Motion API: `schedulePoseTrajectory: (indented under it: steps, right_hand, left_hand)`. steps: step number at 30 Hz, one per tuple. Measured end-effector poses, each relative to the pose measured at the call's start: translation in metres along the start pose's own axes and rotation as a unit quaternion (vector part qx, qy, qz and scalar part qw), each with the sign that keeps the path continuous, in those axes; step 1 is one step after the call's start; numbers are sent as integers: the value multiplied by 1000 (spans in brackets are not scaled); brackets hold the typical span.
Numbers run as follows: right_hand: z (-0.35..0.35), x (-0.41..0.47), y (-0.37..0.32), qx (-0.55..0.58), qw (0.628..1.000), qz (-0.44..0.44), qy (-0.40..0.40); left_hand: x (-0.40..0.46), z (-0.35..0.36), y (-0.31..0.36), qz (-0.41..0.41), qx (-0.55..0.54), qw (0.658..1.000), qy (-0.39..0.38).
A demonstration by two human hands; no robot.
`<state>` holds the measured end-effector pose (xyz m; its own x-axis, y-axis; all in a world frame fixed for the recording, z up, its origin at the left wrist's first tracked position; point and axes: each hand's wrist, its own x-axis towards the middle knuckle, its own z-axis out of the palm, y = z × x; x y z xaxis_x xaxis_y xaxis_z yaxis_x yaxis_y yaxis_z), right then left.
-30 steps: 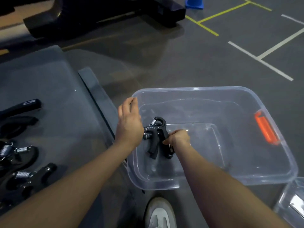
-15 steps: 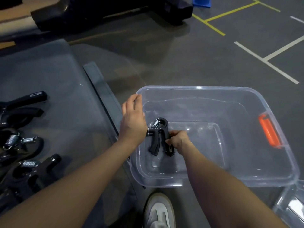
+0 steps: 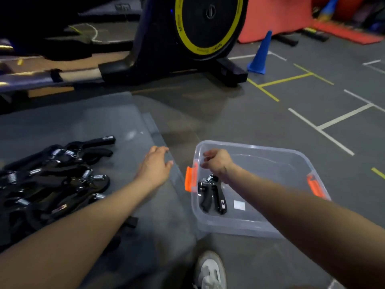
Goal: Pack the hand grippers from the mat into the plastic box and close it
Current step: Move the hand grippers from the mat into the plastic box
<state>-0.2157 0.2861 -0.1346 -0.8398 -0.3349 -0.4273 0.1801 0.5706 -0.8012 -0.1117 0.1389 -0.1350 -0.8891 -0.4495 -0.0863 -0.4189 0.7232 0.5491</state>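
A clear plastic box (image 3: 287,155) with orange latches stands on the floor right of the grey mat (image 3: 87,122). One black hand gripper (image 3: 210,195) lies in the box's near left corner. A pile of several black hand grippers (image 3: 52,176) with steel springs lies on the mat at the left. My left hand (image 3: 155,165) hovers open over the mat's right edge, holding nothing. My right hand (image 3: 216,161) is above the box's left end, fingers loosely curled and empty, just above the gripper inside.
A black exercise bike with a yellow-rimmed flywheel (image 3: 206,26) stands behind the mat. A blue cone (image 3: 259,56) sits on the lined floor beyond. My white shoe (image 3: 210,272) is at the bottom, near the box's front edge.
Both hands have let go of the gripper, which now lies in the box. My left hand has moved left over the mat and my right hand has lifted. The view has tilted up.
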Motion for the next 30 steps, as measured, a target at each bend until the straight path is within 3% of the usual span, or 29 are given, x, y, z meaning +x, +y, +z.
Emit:
schedulePoseTrajectory:
  steps: [3,9,22,30]
  right_hand:
    - [28,-29,-34,-75,995,-42,-53]
    - [97,-64,-72,-91,989,-69,-98]
    - [200,-73,-16,-217,965,-51,-142]
    - [223,-67,-3,-250,954,-60,-153]
  left_hand:
    - [-21,-33,-22,-18,22,1000,6]
    - [-65,-83,-71,-52,29,998,14]
    - [-123,-63,-170,-141,16,989,-34]
    - [-117,-54,-183,-151,7,988,-42]
